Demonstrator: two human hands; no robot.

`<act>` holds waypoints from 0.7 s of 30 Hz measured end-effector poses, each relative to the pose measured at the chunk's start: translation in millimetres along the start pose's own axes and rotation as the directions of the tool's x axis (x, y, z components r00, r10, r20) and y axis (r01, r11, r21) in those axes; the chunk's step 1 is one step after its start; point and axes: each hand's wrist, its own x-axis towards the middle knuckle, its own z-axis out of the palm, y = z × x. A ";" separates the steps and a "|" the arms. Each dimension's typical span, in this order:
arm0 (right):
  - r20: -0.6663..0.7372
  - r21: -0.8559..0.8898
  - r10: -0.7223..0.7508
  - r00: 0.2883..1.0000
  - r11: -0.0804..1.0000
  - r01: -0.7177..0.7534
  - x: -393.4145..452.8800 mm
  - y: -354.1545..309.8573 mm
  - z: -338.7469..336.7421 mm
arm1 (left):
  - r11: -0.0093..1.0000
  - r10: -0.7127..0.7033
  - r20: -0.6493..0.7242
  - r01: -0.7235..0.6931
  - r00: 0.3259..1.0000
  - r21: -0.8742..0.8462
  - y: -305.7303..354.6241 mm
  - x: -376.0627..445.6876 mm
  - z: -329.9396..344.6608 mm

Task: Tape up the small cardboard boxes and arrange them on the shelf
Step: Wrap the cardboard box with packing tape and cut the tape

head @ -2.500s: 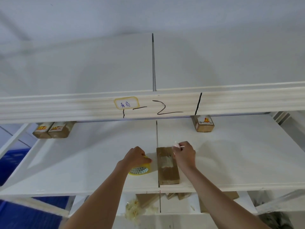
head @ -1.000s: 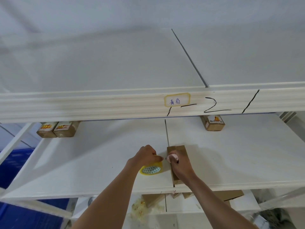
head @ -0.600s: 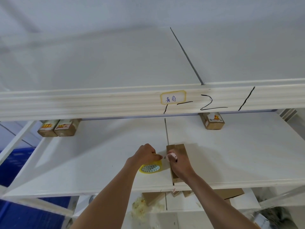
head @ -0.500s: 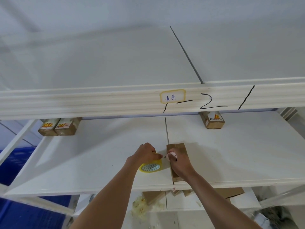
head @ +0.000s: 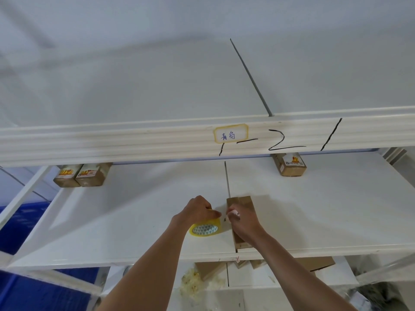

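A small brown cardboard box (head: 243,202) lies on the white middle shelf (head: 325,212), near its front edge. My right hand (head: 243,221) rests over the box and grips a small white and pink tool at the box's left side. My left hand (head: 197,211) grips a yellow roll of clear tape (head: 205,228) just left of the box. The two hands almost touch, and a short stretch of tape seems to run between them.
Two taped boxes (head: 79,176) stand side by side at the back left of the shelf, one more box (head: 289,166) at the back right. The upper shelf beam (head: 134,140) bears a yellow label. Flat cardboard and tape scraps (head: 197,283) lie on the lower shelf.
My right hand came down from above the box's far end onto its left side, close to my left hand with the roll. Over the last second, both hands hardly moved.
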 end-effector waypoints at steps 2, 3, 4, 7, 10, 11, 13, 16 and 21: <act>0.013 -0.002 0.003 1.000 1.000 -0.003 0.8 -1.9 -1.3 | 1.000 0.001 -0.004 -0.001 1.000 -0.005 -0.2 0.0 -0.1; 0.019 -0.004 0.005 1.000 1.000 -0.005 1.0 -2.6 -2.1 | 1.000 0.001 -0.007 -0.001 1.000 -0.008 -0.1 0.2 0.1; 0.026 -0.008 0.006 1.000 1.000 -0.006 1.3 -3.0 -2.6 | 1.000 0.001 -0.009 -0.001 1.000 -0.011 0.1 0.6 0.1; 0.051 -0.035 0.003 0.999 0.999 -0.001 1.3 -3.4 -2.8 | 1.000 0.000 -0.010 0.000 1.000 -0.013 0.0 0.0 0.1; 0.058 -0.031 0.007 0.998 0.999 -0.006 1.1 -3.2 -3.1 | 1.000 -0.001 -0.008 0.001 1.000 -0.012 -0.4 -0.4 0.1; 0.059 -0.021 0.014 0.998 1.000 -0.012 0.8 -3.2 -3.1 | 1.000 -0.004 -0.006 0.004 1.000 -0.011 -0.4 -0.6 0.1; 0.063 -0.006 0.023 0.998 1.000 -0.023 -0.1 -3.8 -3.3 | 1.000 -0.007 -0.004 0.007 1.000 -0.013 -0.6 -0.8 -0.2; 0.059 0.019 0.018 0.998 1.000 -0.019 -2.4 -4.2 -3.7 | 1.000 0.002 -0.008 -0.002 1.000 -0.023 -0.5 -2.7 -0.4; 0.052 0.055 0.042 0.998 0.997 -0.045 -1.9 -6.4 -4.7 | 1.000 0.002 -0.006 -0.002 1.000 -0.012 0.0 -4.5 -1.8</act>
